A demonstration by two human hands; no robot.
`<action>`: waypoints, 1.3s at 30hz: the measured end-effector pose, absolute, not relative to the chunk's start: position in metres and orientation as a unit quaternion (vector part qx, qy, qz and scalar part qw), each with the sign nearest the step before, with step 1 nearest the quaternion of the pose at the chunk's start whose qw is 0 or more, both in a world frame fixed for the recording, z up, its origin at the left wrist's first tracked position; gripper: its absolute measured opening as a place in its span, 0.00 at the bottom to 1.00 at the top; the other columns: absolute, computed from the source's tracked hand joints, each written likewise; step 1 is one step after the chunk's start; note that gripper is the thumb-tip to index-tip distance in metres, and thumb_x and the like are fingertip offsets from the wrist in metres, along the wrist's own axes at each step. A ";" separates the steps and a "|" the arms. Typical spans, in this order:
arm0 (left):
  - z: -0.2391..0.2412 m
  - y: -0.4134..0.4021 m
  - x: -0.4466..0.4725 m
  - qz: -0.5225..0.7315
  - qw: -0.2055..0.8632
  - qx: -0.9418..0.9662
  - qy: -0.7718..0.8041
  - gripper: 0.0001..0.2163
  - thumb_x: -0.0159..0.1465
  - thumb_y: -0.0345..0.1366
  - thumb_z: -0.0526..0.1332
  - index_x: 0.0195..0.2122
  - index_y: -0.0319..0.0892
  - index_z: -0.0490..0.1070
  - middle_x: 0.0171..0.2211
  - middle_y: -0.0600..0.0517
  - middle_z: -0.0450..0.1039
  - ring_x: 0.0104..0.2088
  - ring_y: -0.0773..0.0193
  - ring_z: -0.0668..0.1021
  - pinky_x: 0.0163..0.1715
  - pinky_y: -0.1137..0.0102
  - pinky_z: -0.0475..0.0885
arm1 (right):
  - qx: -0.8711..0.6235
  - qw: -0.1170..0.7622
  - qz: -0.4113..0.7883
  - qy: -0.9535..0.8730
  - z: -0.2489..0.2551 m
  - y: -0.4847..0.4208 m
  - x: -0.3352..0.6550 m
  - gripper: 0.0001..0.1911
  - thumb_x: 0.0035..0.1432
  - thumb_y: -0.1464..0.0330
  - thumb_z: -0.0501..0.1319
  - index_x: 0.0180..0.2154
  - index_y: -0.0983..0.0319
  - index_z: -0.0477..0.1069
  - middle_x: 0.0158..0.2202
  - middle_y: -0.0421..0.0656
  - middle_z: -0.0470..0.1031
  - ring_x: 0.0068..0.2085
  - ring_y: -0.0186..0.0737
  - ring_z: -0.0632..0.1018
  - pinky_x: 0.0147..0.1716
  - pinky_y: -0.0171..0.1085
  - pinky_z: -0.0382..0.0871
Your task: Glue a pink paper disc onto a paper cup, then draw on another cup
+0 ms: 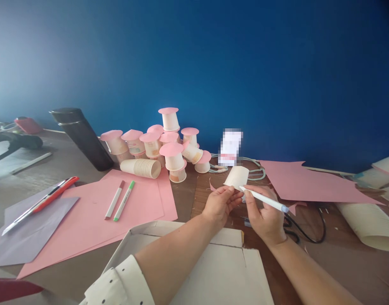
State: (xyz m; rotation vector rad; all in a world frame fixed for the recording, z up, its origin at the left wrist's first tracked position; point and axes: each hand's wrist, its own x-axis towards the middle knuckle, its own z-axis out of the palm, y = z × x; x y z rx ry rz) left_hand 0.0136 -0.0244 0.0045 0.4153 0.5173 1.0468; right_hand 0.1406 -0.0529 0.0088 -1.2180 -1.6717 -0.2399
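The left hand holds a paper cup above the tabletop, its grip pinching the cup's lower edge between thumb and fingers. The right hand has its grip pressed around a white pen. The pen's tip seems to touch the cup, though the view is too small to be sure. Behind them stands a pile of pink-topped cups. To the left, two markers lie on pink paper.
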 end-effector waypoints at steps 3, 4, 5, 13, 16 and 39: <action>0.004 -0.024 0.014 0.492 0.814 0.195 0.241 0.07 0.56 0.34 0.67 0.29 0.35 0.71 0.31 0.46 0.76 0.35 0.65 0.78 0.43 0.70 0.71 | -0.503 0.502 -0.098 -0.696 0.009 -0.054 0.140 0.08 0.59 0.68 0.58 0.41 0.60 0.71 0.38 0.46 0.76 0.40 0.44 0.76 0.43 0.46 0.71; 0.003 -0.024 0.014 0.492 0.814 0.195 0.240 0.07 0.56 0.34 0.67 0.30 0.35 0.71 0.31 0.46 0.76 0.35 0.65 0.78 0.43 0.70 0.71 | -0.503 0.502 -0.100 -0.697 0.009 -0.054 0.140 0.08 0.59 0.67 0.58 0.41 0.60 0.71 0.38 0.46 0.76 0.40 0.44 0.76 0.43 0.46 0.71; 0.003 -0.023 0.014 0.493 0.814 0.195 0.238 0.08 0.56 0.34 0.67 0.30 0.35 0.71 0.31 0.46 0.76 0.35 0.66 0.78 0.42 0.70 0.71 | -0.502 0.501 -0.102 -0.698 0.009 -0.054 0.140 0.08 0.59 0.67 0.58 0.41 0.60 0.71 0.37 0.46 0.76 0.40 0.45 0.76 0.44 0.47 0.70; 0.001 -0.023 0.014 0.498 0.811 0.202 0.232 0.09 0.54 0.35 0.69 0.29 0.35 0.71 0.30 0.47 0.75 0.34 0.66 0.78 0.43 0.69 0.70 | -0.496 0.494 -0.113 -0.705 0.009 -0.053 0.139 0.08 0.60 0.67 0.58 0.41 0.60 0.72 0.37 0.46 0.77 0.40 0.45 0.76 0.44 0.47 0.70; 0.001 -0.024 0.014 0.496 0.812 0.205 0.231 0.09 0.54 0.35 0.69 0.29 0.35 0.71 0.31 0.47 0.75 0.35 0.65 0.78 0.44 0.69 0.70 | -0.496 0.497 -0.115 -0.703 0.010 -0.053 0.138 0.08 0.60 0.67 0.58 0.41 0.60 0.72 0.37 0.46 0.77 0.40 0.45 0.76 0.44 0.47 0.70; 0.003 -0.024 0.013 0.489 0.819 0.188 0.235 0.05 0.59 0.31 0.64 0.31 0.34 0.71 0.31 0.45 0.76 0.35 0.66 0.79 0.42 0.71 0.72 | -0.502 0.520 -0.088 -0.685 0.009 -0.053 0.140 0.09 0.59 0.69 0.59 0.43 0.61 0.70 0.39 0.46 0.75 0.42 0.44 0.76 0.43 0.45 0.71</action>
